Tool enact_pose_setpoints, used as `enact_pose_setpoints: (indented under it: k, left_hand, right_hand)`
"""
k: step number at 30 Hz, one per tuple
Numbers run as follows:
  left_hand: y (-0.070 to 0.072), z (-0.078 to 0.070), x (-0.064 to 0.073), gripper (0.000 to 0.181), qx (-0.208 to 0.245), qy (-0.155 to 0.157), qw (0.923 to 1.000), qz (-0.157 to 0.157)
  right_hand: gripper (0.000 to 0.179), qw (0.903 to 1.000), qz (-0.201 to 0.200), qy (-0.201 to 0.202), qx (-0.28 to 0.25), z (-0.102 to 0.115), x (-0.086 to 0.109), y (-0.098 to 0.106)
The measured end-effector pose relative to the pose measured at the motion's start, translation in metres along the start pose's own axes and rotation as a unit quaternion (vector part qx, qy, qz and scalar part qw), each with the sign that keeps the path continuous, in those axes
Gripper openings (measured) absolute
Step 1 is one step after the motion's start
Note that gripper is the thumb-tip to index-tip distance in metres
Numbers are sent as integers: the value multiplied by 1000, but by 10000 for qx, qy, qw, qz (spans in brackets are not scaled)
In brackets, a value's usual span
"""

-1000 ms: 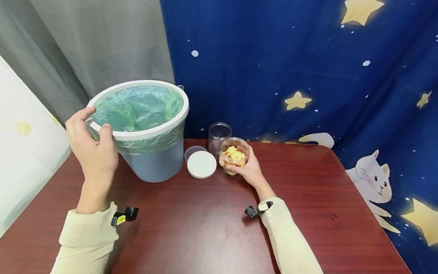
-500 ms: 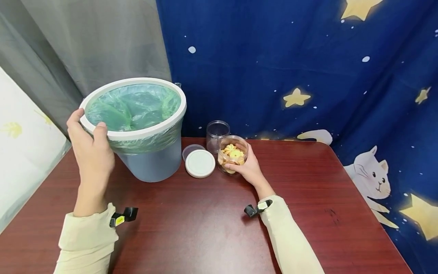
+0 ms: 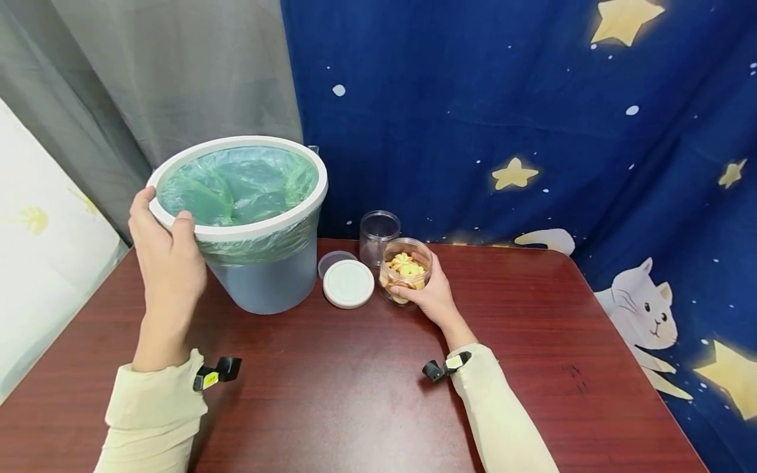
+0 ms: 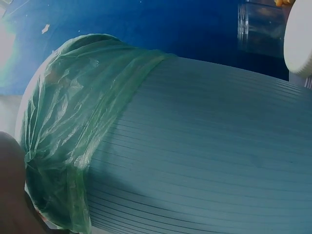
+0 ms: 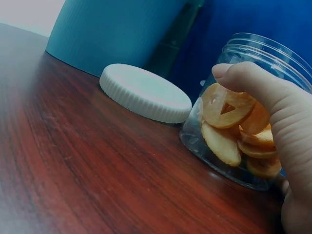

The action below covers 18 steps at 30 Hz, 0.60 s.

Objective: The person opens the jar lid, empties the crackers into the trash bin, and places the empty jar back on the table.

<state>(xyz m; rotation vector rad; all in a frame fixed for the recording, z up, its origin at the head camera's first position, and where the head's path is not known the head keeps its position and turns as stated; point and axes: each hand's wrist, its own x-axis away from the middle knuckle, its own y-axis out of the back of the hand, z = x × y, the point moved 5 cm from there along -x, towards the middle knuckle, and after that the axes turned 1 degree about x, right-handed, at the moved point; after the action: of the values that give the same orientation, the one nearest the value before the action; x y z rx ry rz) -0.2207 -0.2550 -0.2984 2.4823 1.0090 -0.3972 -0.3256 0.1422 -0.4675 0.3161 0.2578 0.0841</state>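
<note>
In the head view, a blue-grey trash can (image 3: 272,286) with a white rim ring (image 3: 254,231) stands upright on the left. A green plastic bag (image 3: 248,177) lines it and hangs over its outside. My left hand (image 3: 171,263) holds the rim at its near left, thumb on the front and fingertips at the side; most of its fingers are hidden in the left wrist view. My right hand (image 3: 434,292) grips a clear plastic jar (image 3: 407,243) that stands lidless on the table. Inside are several yellow cookies (image 5: 229,109). My right thumb (image 5: 248,80) lies across the jar's front.
A white ribbed lid (image 3: 349,284) lies between can and jar, partly over a clear round disc (image 3: 336,261). Behind the held jar stands a second clear jar (image 3: 380,226). A blue star-print curtain (image 3: 473,118) hangs along the back edge of the red-brown table (image 3: 331,394).
My left fingertips have drawn back from over the bag inside the rim to the rim's outer side. The right hand and jar have stayed put; the head view shifts slightly.
</note>
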Motion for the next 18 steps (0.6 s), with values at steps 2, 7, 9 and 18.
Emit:
enact_pose_setpoints:
  k: [2, 7, 9, 18]
  left_hand:
    - [-1, -1, 1, 60, -31, 30, 10000, 31]
    - [-1, 0, 3, 60, 58, -1, 10000, 48]
    - [-2, 0, 3, 62, 127, -45, 9999, 64]
    - [-6, 0, 6, 64, 135, -144, 9998, 6]
  right_hand:
    - [103, 10000, -45, -5, 53, 0, 2, 1]
    - [103, 9999, -81, -52, 134, 1, 4, 1]
    - [103, 9998, -94, -59, 134, 2, 4, 1]
    - [104, 9999, -162, -41, -10, 3, 7, 1]
